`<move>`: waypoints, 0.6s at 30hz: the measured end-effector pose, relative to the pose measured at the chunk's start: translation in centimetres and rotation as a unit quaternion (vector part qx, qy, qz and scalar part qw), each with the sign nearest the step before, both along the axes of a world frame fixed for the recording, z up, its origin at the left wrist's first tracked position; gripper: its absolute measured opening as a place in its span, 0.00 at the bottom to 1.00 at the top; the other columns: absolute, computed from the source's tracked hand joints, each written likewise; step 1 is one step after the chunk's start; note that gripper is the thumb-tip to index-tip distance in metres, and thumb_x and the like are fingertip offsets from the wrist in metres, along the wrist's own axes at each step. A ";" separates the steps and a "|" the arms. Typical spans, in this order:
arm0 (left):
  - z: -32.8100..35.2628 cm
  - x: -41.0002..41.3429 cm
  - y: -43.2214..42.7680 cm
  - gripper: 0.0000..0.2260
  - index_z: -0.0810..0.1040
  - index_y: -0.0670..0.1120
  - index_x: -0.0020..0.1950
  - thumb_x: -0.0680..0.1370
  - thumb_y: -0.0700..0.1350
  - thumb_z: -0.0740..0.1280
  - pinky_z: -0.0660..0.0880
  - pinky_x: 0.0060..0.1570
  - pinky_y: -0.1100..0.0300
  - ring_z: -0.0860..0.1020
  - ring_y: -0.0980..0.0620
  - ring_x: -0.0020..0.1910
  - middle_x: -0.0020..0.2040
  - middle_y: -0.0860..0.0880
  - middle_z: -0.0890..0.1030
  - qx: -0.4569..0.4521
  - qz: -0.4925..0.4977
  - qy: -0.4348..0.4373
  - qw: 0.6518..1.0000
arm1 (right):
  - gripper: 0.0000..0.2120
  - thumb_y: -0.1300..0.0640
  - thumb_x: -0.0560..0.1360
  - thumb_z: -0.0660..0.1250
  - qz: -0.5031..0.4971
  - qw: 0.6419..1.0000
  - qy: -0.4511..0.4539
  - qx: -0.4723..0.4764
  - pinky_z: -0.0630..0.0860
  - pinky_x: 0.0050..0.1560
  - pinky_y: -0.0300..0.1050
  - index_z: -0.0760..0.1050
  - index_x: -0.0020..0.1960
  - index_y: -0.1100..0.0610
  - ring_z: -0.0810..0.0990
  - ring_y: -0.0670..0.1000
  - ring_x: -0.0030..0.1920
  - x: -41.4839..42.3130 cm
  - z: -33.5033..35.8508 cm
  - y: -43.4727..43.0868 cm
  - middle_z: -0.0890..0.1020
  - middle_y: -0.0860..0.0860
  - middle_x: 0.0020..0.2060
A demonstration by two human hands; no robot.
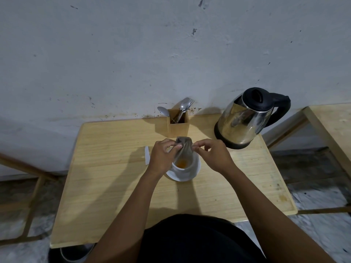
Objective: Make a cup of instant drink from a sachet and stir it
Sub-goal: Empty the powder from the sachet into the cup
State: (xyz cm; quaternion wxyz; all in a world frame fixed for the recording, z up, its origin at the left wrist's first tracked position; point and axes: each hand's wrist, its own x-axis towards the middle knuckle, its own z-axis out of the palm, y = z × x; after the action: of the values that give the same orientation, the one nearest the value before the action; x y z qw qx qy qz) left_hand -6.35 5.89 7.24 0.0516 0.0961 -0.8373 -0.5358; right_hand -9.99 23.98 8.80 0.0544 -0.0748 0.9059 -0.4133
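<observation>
Both forearms reach up from the bottom of the frame and meet at its middle, above a white cup (187,170). The left hand (163,156) and the right hand (213,154) each pinch an upper corner of one grey-brown sachet (183,149) between thumb and forefinger, with the other fingers curled loosely. The sachet hangs between the two hands, its upper end bunched and its lower end pointing down into the cup's mouth. Orange powder or liquid shows inside the cup; which one cannot be told.

There is one cup, standing on one white saucer (197,168) at the centre of the wooden desk (114,186). One small white strip (147,155) lies on the desk just left of the left hand. One wooden holder (178,124) stands above the hands in the frame, with several pieces of cutlery (183,108) in it, at least two spoons and a fork. One steel kettle (250,118) with a black lid and handle stands in the upper right of the desk.
</observation>
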 end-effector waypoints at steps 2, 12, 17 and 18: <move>-0.1 0.0 -0.1 0.06 0.84 0.39 0.48 0.75 0.40 0.69 0.66 0.40 0.76 0.73 0.75 0.41 0.43 0.45 0.82 0.005 0.000 0.005 1.000 | 0.02 0.52 0.74 0.72 -0.015 1.000 0.008 0.005 0.67 0.34 0.37 0.84 0.45 0.46 0.74 0.37 0.31 0.0 -0.1 0.0 0.76 0.36 0.30; -0.4 0.0 -0.1 0.06 0.83 0.41 0.47 0.76 0.41 0.68 0.67 0.39 0.80 0.76 0.59 0.42 0.44 0.50 0.81 0.021 0.021 -0.021 0.999 | 0.05 0.54 0.74 0.72 -0.005 0.998 -0.006 -0.065 0.76 0.41 0.45 0.82 0.43 0.43 0.78 0.51 0.38 -0.1 -0.1 0.3 0.83 0.37 0.41; -0.5 -0.1 -0.5 0.06 0.84 0.41 0.47 0.75 0.40 0.69 0.70 0.40 0.73 0.77 0.58 0.41 0.45 0.48 0.82 -0.006 0.012 -0.017 1.000 | 0.04 0.52 0.74 0.72 -0.002 0.998 -0.027 -0.058 0.76 0.41 0.48 0.82 0.43 0.43 0.78 0.52 0.38 0.3 -0.6 0.5 0.84 0.40 0.42; -0.6 -0.1 -0.5 0.06 0.84 0.41 0.48 0.75 0.41 0.69 0.70 0.41 0.74 0.77 0.56 0.43 0.46 0.47 0.82 -0.011 0.004 -0.016 1.000 | 0.04 0.52 0.74 0.72 -0.016 0.998 -0.028 -0.054 0.77 0.42 0.50 0.82 0.43 0.42 0.78 0.54 0.39 0.4 -0.7 0.6 0.84 0.40 0.41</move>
State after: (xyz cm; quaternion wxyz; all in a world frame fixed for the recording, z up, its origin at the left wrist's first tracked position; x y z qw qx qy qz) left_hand -6.47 5.41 6.67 0.0408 0.1073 -0.8436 -0.5246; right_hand -9.59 24.61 8.09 0.0689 -0.0514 0.8815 -0.4644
